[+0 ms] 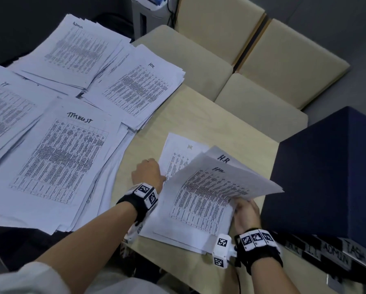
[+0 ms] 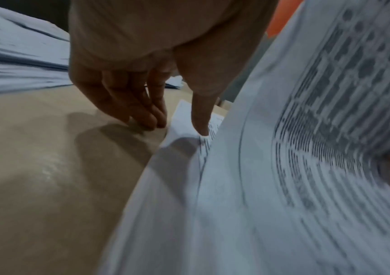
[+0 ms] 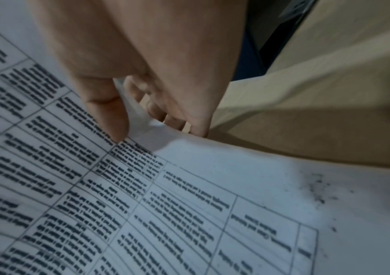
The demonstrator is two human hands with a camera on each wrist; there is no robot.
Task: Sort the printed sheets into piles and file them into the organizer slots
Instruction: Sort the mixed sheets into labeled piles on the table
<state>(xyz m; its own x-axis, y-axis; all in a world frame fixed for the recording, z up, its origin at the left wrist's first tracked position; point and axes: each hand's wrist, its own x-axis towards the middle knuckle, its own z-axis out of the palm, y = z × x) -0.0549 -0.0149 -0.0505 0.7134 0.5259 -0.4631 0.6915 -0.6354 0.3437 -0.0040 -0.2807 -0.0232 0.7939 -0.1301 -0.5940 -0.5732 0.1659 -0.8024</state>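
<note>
A small stack of HR sheets (image 1: 199,206) lies on the beige table (image 1: 201,117) in front of me. My right hand (image 1: 242,203) pinches the right edge of its top sheets (image 3: 189,186), thumb (image 3: 111,119) on top and fingers beneath, and holds them bowed up off the stack. My left hand (image 1: 154,168) is at the stack's left side. Its thumb (image 2: 201,124) presses on a lower sheet (image 2: 184,119) while its straight fingers (image 2: 142,117) touch the table (image 2: 48,167). The dark blue organizer (image 1: 326,177) stands to the right, with labelled slots (image 1: 335,252) along its front.
Four larger piles cover the left of the table: Admin (image 1: 78,49), HR (image 1: 139,88), IT (image 1: 5,109) and Tasklist (image 1: 59,162). Beige seat cushions (image 1: 260,96) lie beyond the table's far edge. A white device (image 1: 150,7) stands at the top.
</note>
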